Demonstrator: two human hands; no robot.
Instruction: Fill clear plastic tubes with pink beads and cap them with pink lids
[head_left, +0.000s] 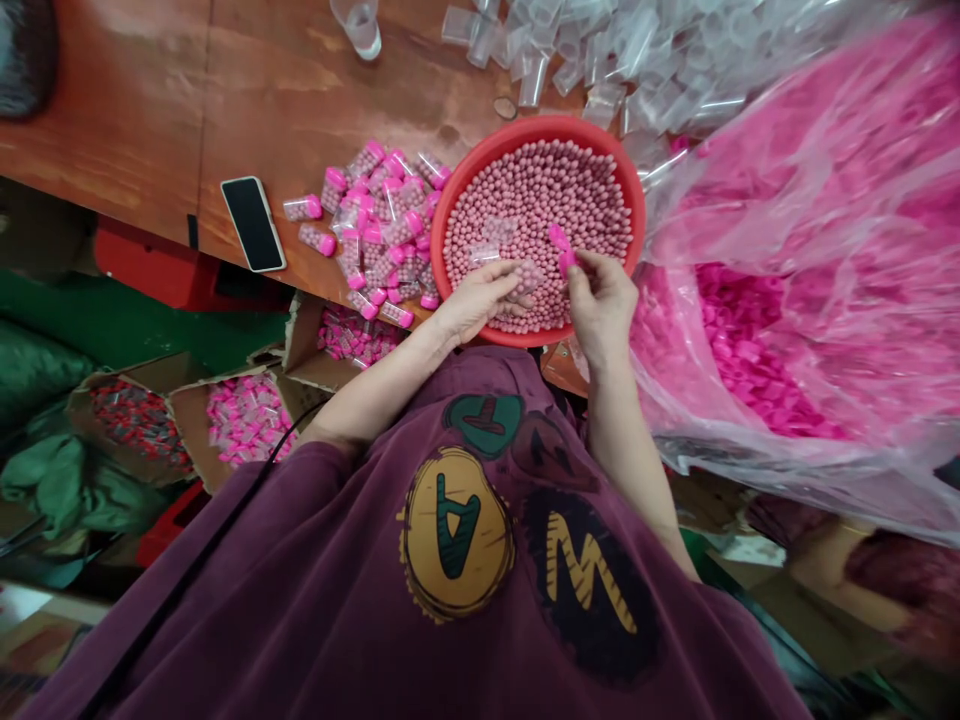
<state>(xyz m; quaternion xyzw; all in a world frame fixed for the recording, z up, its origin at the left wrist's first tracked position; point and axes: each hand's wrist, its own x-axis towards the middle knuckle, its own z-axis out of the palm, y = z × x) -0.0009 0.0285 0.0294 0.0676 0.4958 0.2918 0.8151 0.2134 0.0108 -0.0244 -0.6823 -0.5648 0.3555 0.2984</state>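
Note:
A red basin (pixel 639 205) is full of small pink bead-like pieces (pixel 555 180). Over its front part, my left hand (pixel 480 295) is closed around a small clear plastic tube (pixel 529 277) that seems to have pink pieces in it. My right hand (pixel 602 305), at the basin's right front, pinches bright pink plastic caps (pixel 561 248) between thumb and fingers. The caps are a short way right of the tube, not touching it. More clear tubes (pixel 484 253) lie on the beads just beyond my left hand.
Left of the basin, filled tubes with pink caps (pixel 390 225) are heaped near a phone (pixel 253 224). Clear tubes (pixel 577 40) cover the back. A plastic bag (pixel 825 300) of pink caps stands right. Boxes (pixel 191 425) are below left; another person's arm (pixel 840 560) is lower right.

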